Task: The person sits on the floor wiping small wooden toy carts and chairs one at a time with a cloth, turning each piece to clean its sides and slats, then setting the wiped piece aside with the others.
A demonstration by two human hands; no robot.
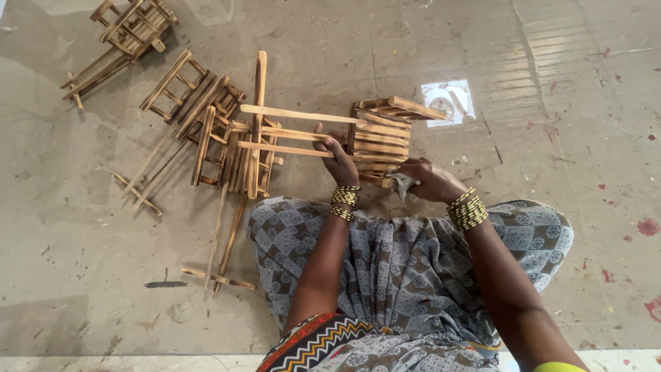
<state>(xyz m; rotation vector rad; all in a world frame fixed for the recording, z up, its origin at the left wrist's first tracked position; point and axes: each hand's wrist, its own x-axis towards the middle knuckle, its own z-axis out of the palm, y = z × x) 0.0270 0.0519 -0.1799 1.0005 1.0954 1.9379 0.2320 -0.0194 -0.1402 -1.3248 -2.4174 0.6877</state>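
The polished stone floor [482, 41], red-spotted at right, carries slatted wooden frames [206, 117], another frame pile [131, 31] and loose sticks [219, 279].

- A floor-level craft workspace, likely in a home.
- Glossy beige stone floor [82, 262], stained with red spots.
- Small scorched-brown slatted wooden stools [206, 124] lie heaped around.

Four wooden slatted stools [380, 134] and one small cloth [403, 182] show.
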